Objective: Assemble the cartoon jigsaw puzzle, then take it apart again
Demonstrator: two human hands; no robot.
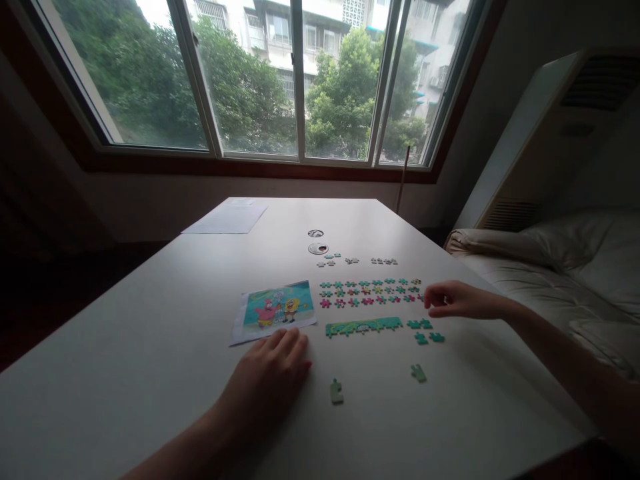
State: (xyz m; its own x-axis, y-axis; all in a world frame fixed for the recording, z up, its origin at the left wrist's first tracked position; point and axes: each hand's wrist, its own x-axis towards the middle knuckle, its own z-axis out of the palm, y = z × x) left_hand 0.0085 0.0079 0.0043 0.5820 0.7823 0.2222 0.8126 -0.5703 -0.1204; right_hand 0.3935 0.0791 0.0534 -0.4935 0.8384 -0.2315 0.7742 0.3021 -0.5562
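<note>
My left hand [275, 363] rests palm down on the white table, fingers loosely extended at the lower edge of a printed cartoon picture [275, 310]. To the right, my right hand [453, 299] is curled, thumb and fingertips drawn together at a puzzle piece [421, 298] ending the lowest of three rows of loose pieces [367, 291]. Below those rows lies a joined green puzzle strip [364, 326]. Several green pieces [421, 337] sit beside its right end. Closer to me are two separate pale green pieces, one left [337, 392] and one right [419, 373].
Further back on the table [150, 320] lie more small pieces [384, 261] and two round, disc-like items [318, 249]. White paper [227, 218] covers the far left corner. A light sofa [525, 267] stands along the right side, and a window [260, 87] is beyond the table.
</note>
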